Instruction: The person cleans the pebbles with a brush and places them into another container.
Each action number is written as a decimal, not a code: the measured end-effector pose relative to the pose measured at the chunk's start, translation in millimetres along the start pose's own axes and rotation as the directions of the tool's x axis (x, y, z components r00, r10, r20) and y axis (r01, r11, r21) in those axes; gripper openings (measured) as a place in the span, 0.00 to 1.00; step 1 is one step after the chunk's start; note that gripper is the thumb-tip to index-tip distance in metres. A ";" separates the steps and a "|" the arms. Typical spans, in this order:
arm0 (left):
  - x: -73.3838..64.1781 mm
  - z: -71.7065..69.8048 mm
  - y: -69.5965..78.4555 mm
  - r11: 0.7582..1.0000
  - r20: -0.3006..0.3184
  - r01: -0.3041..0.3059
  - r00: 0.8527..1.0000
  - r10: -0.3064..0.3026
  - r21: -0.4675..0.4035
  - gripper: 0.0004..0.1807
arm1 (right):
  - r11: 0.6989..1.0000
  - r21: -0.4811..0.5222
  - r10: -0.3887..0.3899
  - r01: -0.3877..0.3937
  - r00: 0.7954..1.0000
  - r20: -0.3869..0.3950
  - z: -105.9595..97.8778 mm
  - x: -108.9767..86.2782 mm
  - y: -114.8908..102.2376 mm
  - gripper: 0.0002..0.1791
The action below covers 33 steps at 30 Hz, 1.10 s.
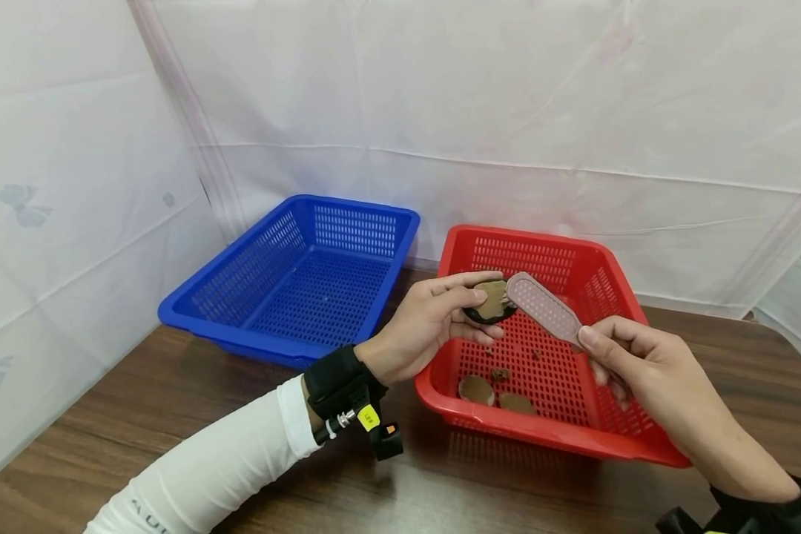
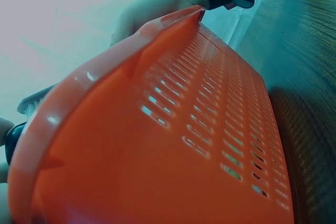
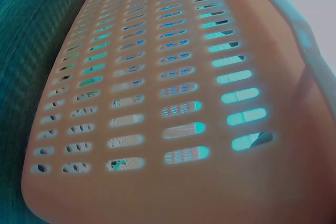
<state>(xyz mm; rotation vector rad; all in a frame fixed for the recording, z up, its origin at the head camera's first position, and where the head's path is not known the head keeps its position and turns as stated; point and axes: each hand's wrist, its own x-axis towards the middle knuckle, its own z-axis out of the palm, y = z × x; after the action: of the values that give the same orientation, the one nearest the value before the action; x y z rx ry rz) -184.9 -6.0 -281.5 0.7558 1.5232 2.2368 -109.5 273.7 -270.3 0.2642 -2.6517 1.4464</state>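
Over the red basket (image 1: 507, 429), my left hand (image 1: 434, 315) grips a dark rounded piece (image 1: 489, 317) with a brown mud-like crust, thumb on top. My right hand (image 1: 641, 363) pinches the handle end of a pinkish-grey brush (image 1: 547, 310) dotted with white. Its pale bristles (image 1: 506, 300) meet the edge of the crust. In the left wrist view, the basket wall (image 2: 157, 119) covers most of the left hand; the dark piece (image 2: 13, 142) peeks past the rim. The right wrist view shows the basket's slotted side (image 3: 152, 87), with both hands hidden.
Inside the red basket lie two brown oval pieces (image 1: 476, 389) and small brown crumbs (image 1: 500, 374). A blue basket (image 1: 290, 345) stands to its left on the wooden table (image 1: 400, 489). White sheeting (image 1: 474, 96) hangs behind both.
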 end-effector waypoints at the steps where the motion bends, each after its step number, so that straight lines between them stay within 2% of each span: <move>1: 0.2 0.0 0.2 1.000 0.002 0.000 1.000 0.000 0.000 0.25 | 1.000 0.002 0.008 -0.008 1.000 -0.004 -0.5 0.2 -0.1 0.16; 16: 1.5 -0.8 1.1 1.000 0.005 -0.008 1.000 0.007 0.010 0.25 | 0.994 0.102 0.042 -0.036 0.998 -0.053 -2.9 2.8 2.2 0.17; 18: 1.4 -0.7 1.3 1.000 0.009 -0.005 1.000 0.005 0.014 0.24 | 0.985 0.170 0.033 -0.021 0.997 -0.065 -3.5 3.0 3.5 0.15; 23: 1.2 -1.4 -0.1 1.000 0.020 -0.013 1.000 0.013 0.018 0.24 | 0.937 0.345 -0.040 0.059 0.997 -0.063 -3.6 1.8 6.4 0.10; 25: 1.3 -1.4 -0.7 1.000 0.022 -0.014 1.000 0.013 0.013 0.24 | 0.946 0.310 -0.085 0.090 0.996 -0.028 -2.4 0.5 6.0 0.08; 28: 1.5 -1.3 -1.1 1.000 0.024 -0.010 1.000 0.010 0.011 0.24 | 0.975 0.181 -0.136 0.128 0.990 0.034 0.4 -1.3 4.1 0.08; 30: 1.7 -0.8 -0.8 1.000 0.023 -0.007 1.000 0.006 0.011 0.24 | 0.986 0.099 -0.143 0.137 0.988 0.056 2.1 -2.0 2.6 0.08; 33: 1.9 -0.5 0.0 1.000 0.026 -0.003 1.000 0.003 0.013 0.24 | 0.992 0.038 -0.118 0.116 0.992 0.052 3.8 -2.2 0.9 0.09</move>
<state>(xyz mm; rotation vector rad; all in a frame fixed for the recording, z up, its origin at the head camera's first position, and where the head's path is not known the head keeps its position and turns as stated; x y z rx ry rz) -186.7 -5.4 -281.2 0.7882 1.5268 2.2125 -107.6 271.1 -273.4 0.4610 -2.6054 1.4703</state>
